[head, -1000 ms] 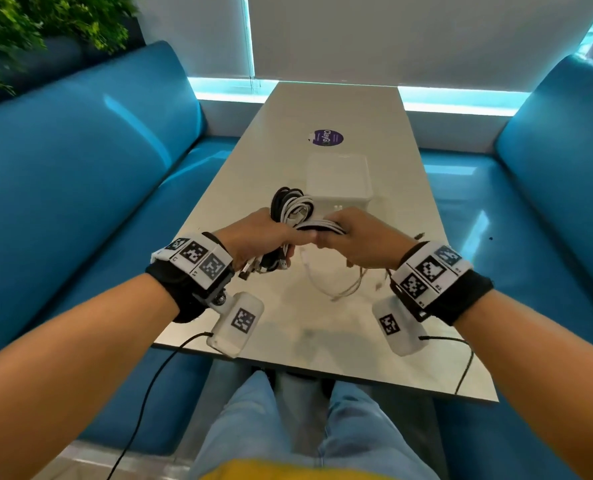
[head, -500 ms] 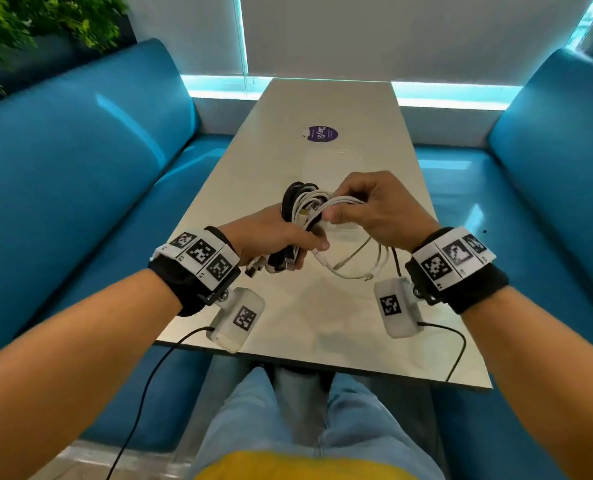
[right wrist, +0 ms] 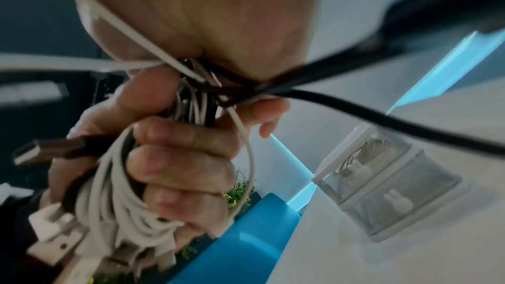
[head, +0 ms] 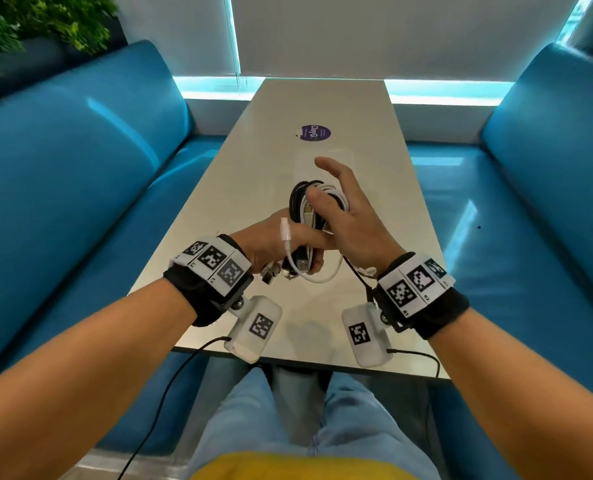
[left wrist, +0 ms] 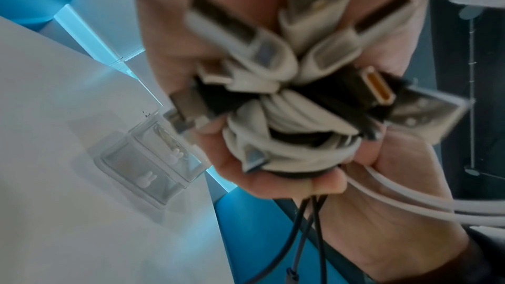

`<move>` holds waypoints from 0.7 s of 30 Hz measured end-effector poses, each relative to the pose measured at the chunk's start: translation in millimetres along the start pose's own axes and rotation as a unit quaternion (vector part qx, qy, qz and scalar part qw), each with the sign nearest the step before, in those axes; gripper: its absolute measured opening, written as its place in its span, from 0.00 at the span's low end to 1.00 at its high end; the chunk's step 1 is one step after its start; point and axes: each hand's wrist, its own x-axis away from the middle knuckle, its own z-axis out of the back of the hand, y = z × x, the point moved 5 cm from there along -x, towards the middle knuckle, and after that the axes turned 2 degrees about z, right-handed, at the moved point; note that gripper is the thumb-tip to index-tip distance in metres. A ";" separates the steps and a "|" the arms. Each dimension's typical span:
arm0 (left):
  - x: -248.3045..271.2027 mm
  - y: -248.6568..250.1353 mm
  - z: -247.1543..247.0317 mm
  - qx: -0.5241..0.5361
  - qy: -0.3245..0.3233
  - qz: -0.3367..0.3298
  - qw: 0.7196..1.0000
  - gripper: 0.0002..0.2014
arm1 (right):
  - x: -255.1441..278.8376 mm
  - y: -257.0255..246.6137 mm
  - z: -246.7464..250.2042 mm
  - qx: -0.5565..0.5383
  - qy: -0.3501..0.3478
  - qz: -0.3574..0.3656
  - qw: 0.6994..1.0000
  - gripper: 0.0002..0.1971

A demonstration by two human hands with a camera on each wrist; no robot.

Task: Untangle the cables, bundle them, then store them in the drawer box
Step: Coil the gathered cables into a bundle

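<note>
My left hand [head: 271, 240] grips a coiled bundle of black and white cables [head: 302, 209], held above the table. Several USB plugs stick out of its fist [left wrist: 295, 133]. My right hand [head: 354, 223] lies over the bundle's right side, index finger straight out. Its thumb is bent over a white cable [head: 336, 195] that wraps across the coil. A loose white loop [head: 322, 277] and a black lead [head: 357, 278] hang below the hands. The translucent drawer box [right wrist: 382, 180] stands on the table beyond them. It has two bunny-knob drawers, and the upper one holds a cable.
The pale table [head: 219, 209] runs away from me, with a purple sticker [head: 316, 132] past the drawer box [left wrist: 153, 159]. Blue sofas [head: 63, 202] flank both sides. A plant [head: 28, 22] fills the far left corner.
My right hand has let its pinch on the white cable open out and swung over the bundle, fingers spread. The hanging white loop has grown shorter. The left hand keeps its grip.
</note>
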 end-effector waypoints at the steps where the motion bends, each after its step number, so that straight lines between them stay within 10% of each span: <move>1: 0.2 -0.5 -0.4 -0.008 -0.002 0.004 1.000 0.04 | 1.9 0.0 0.3 0.013 0.002 0.003 1.000 0.24; 11: 2.6 -1.0 -3.3 -0.068 0.008 0.017 0.997 0.08 | 6.8 19.9 -2.1 0.113 -0.073 -0.026 0.991 0.39; 17: -3.4 1.7 -7.4 -0.025 0.015 0.024 0.999 0.06 | -2.3 9.1 4.1 0.036 -0.033 -0.021 0.999 0.17; 21: -3.8 7.0 -7.7 0.009 -0.036 0.025 0.999 0.07 | -8.2 -6.2 6.1 -0.047 -0.025 0.046 0.998 0.20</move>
